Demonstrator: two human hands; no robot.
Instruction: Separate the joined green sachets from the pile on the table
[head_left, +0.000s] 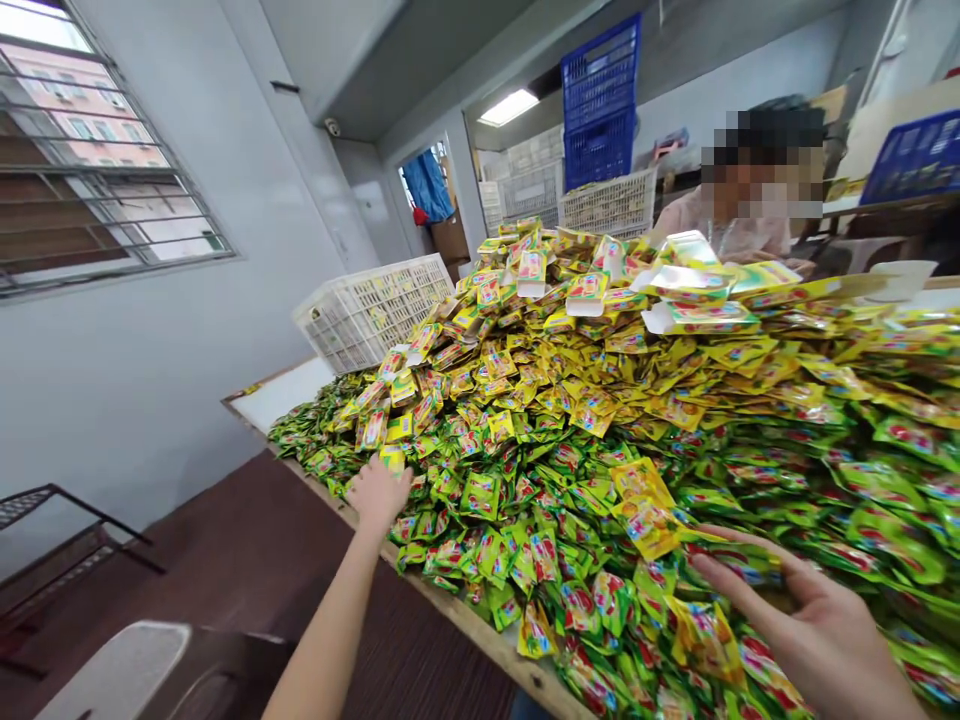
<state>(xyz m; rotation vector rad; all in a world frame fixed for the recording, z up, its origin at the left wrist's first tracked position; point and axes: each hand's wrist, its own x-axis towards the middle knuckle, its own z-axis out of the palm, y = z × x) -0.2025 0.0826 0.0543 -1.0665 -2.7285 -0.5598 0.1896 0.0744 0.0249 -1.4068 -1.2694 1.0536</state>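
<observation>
My left hand [379,492] reaches to the near left edge of a large heap, its thumb and fingers around the end of a small yellow-green carton [393,459]. Their tips are partly hidden. At the lower right, my right hand [814,610] has its thumb and forefinger on either side of a green sachet [739,560]. Just beyond those fingertips lie shiny yellow sachets [645,505]. Green sachets [480,495] cover the front of the heap, and yellow sachets [585,395] lie behind them. Open-ended cartons [532,272] rest on top.
The wooden table edge [480,625] runs diagonally below the heap. A white crate [375,310] stands tilted at the table's far left. Across the heap is another person [727,225]. Blue crates [600,105] are stacked behind. At lower left are a pale stool [124,665] and a metal rack [67,545].
</observation>
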